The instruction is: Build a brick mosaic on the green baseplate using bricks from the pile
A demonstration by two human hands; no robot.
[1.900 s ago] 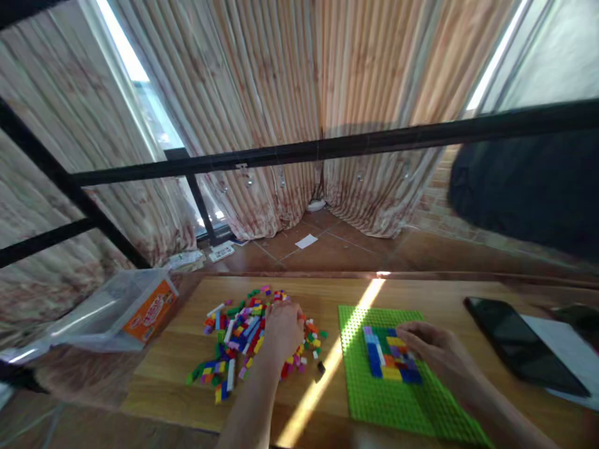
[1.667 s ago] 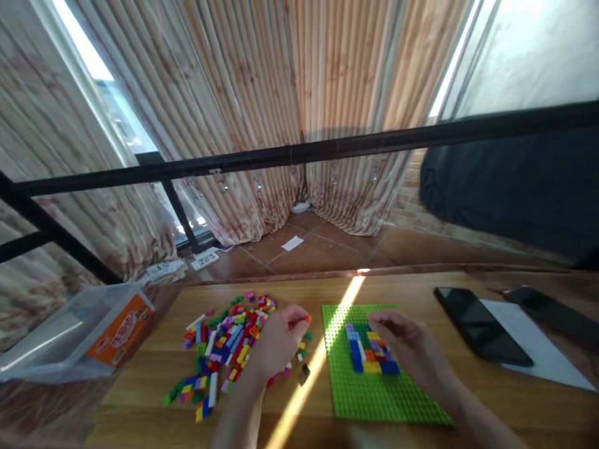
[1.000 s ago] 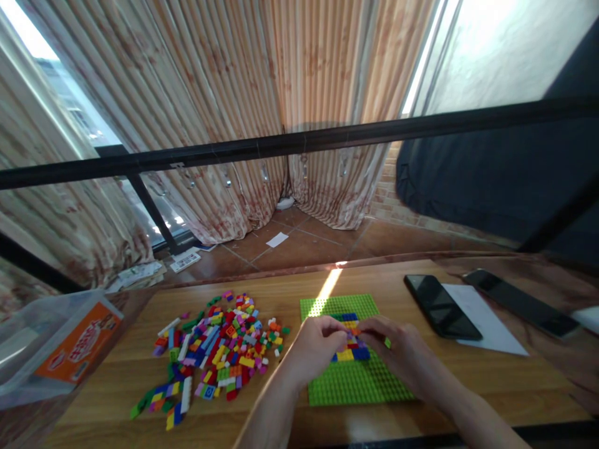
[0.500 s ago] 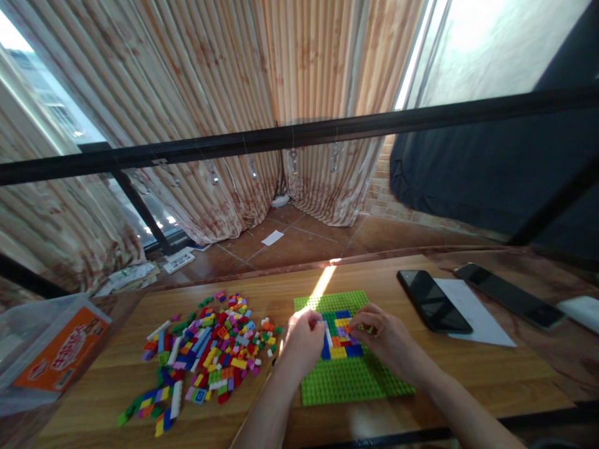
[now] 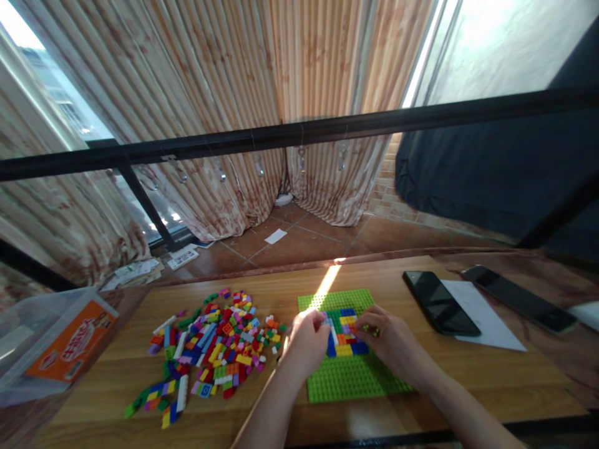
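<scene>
A green studded baseplate point(image 5: 350, 379) lies on the wooden table, with a flat patch of colored building bricks point(image 5: 344, 350) fixed on it in blue, yellow, orange, white and green. My left hand point(image 5: 306, 340) is closed at the patch's left edge, thumb and fingers pinched together; whatever sits between them is hidden. Over the right edge of the patch, my right hand point(image 5: 390, 342) has its fingertips brought together against the bricks. Those fingers cover part of the patch, and what they grip cannot be made out.
A loose heap of mixed bricks point(image 5: 219, 343) spreads over the table left of the baseplate. A clear plastic box point(image 5: 56, 349) with an orange label stands at the far left. To the right lie a black phone point(image 5: 441, 304), white paper point(image 5: 491, 318) and another dark phone point(image 5: 519, 298).
The whole view has shifted slightly, moving the scene a little to the right. Both hands stay at the brick patch, with only slight finger movement.
</scene>
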